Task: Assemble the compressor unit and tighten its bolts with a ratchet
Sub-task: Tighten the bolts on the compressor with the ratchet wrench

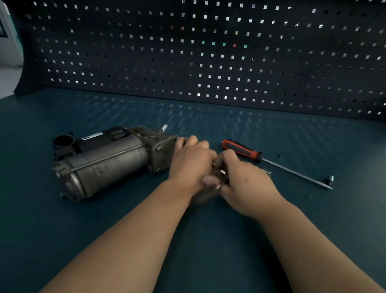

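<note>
My two hands are together in the middle of the table [31,224], touching each other. My left hand [191,163] has its fingers curled over a dark grey part [205,194]. The part is mostly hidden and blurred, so I cannot tell its shape. My right hand [243,184] is curled against the same part from 3 o'clock, with the thumb lying at my left wrist. Between my fingers some small shiny metal pieces [221,173] show; I cannot tell if they are bolts.

The compressor [107,160] lies on its side at 9 o'clock from my hands, with its square end just beside my left knuckles. The ratchet [242,150], with a red and black handle, lies on the table at 2 o'clock, apart from my hands. Its thin shaft points to 4 o'clock. A pegboard [199,49] stands at 12 o'clock.
</note>
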`<state>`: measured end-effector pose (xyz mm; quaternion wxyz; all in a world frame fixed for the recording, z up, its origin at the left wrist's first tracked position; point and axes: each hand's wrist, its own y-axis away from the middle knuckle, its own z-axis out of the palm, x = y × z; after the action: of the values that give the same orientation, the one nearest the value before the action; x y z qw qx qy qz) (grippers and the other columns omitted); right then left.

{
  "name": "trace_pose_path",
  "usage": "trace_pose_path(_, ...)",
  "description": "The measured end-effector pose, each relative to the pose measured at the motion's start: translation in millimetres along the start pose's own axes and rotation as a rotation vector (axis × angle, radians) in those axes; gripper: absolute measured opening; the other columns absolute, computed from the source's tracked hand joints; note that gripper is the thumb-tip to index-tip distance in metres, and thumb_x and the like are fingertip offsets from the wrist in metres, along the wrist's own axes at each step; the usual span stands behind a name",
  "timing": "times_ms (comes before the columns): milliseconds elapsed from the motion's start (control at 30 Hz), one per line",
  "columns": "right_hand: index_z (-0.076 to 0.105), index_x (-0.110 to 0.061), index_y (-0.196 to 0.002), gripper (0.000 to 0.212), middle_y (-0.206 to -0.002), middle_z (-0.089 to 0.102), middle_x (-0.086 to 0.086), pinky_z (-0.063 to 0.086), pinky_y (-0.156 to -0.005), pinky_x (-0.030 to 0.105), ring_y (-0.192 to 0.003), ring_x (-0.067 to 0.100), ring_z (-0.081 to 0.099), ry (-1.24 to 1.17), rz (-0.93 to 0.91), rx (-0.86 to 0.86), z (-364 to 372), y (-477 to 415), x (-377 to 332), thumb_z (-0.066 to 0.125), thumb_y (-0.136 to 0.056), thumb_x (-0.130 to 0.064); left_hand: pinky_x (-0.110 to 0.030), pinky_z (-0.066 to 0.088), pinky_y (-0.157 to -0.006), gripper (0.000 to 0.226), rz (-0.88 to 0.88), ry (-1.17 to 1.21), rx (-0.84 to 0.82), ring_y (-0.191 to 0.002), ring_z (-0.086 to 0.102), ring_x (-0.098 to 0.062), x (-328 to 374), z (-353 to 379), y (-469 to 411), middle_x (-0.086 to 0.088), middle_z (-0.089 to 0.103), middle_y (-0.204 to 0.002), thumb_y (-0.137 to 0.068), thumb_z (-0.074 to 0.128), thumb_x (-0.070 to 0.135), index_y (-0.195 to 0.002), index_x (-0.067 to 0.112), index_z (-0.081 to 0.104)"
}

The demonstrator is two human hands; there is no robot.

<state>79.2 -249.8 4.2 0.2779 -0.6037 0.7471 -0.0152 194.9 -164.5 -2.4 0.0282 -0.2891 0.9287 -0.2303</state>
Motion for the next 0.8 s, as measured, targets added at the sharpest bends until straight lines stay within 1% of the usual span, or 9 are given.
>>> trace_pose_path(67,0.048,-0.019,-0.082,0.034,-0.065,0.053,-0.007,0.038,-0.054,0.029,-0.050,0.009,0.049,-0.550,0.285,-0.013,3.5,-5.2,-3.4,0.045,-0.095,-0.050,-0.035,0.015,-0.102,0.010,0.012,0.043,0.031,-0.097,0.037,-0.022,0.2,3.7,3.8,0.010,0.040,-0.084,-0.084,0.056,0.034,-0.078,0.026,0.054)
trace_pose_path(133,0.048,-0.017,-0.076,0.047,-0.052,0.045,-0.001,0.032,-0.039,0.023,-0.033,0.011,0.030,-1.145,0.671,-0.135,-0.8,-14.6,-4.3,0.036,-0.096,-0.058,-0.039,0.010,-0.111,0.019,0.015,0.091,0.064,-0.103,0.037,-0.024,0.5,5.2,6.9,0.006,0.036,-0.091,-0.083,0.062,0.037,-0.088,0.026,0.048)
trace_pose_path(233,0.048,-0.020,-0.077,0.050,-0.046,0.038,-0.005,0.024,-0.031,0.017,-0.029,0.007,0.021,-1.537,0.964,-0.235,-5.7,-20.3,-3.7,0.035,-0.092,-0.066,-0.042,0.006,-0.113,0.032,0.025,0.094,0.064,-0.102,0.033,-0.022,0.7,7.0,5.6,0.006,0.032,-0.093,-0.083,0.063,0.044,-0.087,0.025,0.037)
trace_pose_path(333,0.048,-0.017,-0.075,0.046,-0.051,0.047,0.001,0.032,-0.037,0.021,-0.033,0.011,0.030,-1.265,0.856,-0.121,3.2,-18.3,-1.6,0.039,-0.095,-0.058,-0.037,0.011,-0.108,0.021,-0.003,0.037,0.048,-0.103,0.037,-0.025,2.9,7.7,1.9,0.006,0.033,-0.089,-0.084,0.061,0.032,-0.080,0.025,0.042)
trace_pose_path(433,0.052,-0.020,-0.076,0.030,-0.069,0.057,0.006,0.043,-0.048,0.029,-0.049,0.015,0.047,-0.947,0.649,0.143,6.5,-9.0,1.2,0.046,-0.097,-0.041,-0.034,0.016,-0.096,0.011,-0.037,0.021,0.061,-0.101,0.039,-0.025,3.8,7.3,-2.3,0.006,0.036,-0.085,-0.086,0.058,0.028,-0.075,0.025,0.055)
trace_pose_path(533,0.057,-0.034,-0.087,0.007,-0.076,0.068,-0.004,0.046,-0.050,0.018,-0.054,0.009,0.059,-0.823,0.473,0.286,-1.1,2.8,3.4,0.055,-0.093,-0.032,-0.035,0.019,-0.094,0.021,-0.055,-0.002,0.065,-0.101,0.041,-0.024,6.0,7.0,-5.7,0.007,0.039,-0.083,-0.092,0.054,0.032,-0.078,0.021,0.066)
trace_pose_path(633,0.055,-0.046,-0.104,0.027,-0.092,0.062,-0.013,0.047,-0.065,0.017,-0.070,0.002,0.058,-0.383,0.120,0.246,-11.7,12.7,4.3,0.066,-0.086,-0.029,-0.036,0.023,-0.092,0.023,-0.052,-0.044,0.060,-0.100,0.042,-0.024,7.3,5.6,-7.6,0.007,0.040,-0.081,-0.092,0.050,0.034,-0.077,0.023,0.065)
trace_pose_path(700,0.058,-0.032,-0.122,0.040,-0.107,0.055,-0.006,0.050,-0.077,0.032,-0.090,0.011,0.058,-0.027,-0.112,0.134,-13.7,15.7,3.8,0.069,-0.084,-0.024,-0.036,0.024,-0.090,0.021,-0.046,-0.030,0.035,-0.098,0.041,-0.023,4.2,4.8,-7.7,0.008,0.041,-0.079,-0.089,0.049,0.033,-0.071,0.026,0.058)
trace_pose_path(800,0.067,-0.019,-0.115,0.035,-0.105,0.057,0.001,0.052,-0.079,0.034,-0.092,0.016,0.060,-0.004,-0.168,0.134,-8.2,16.0,5.8,0.072,-0.080,-0.017,-0.034,0.020,-0.090,0.021,-0.021,-0.033,0.014,-0.097,0.040,-0.023,1.8,3.6,-6.6,0.008,0.038,-0.078,-0.087,0.051,0.034,-0.068,0.026,0.047)
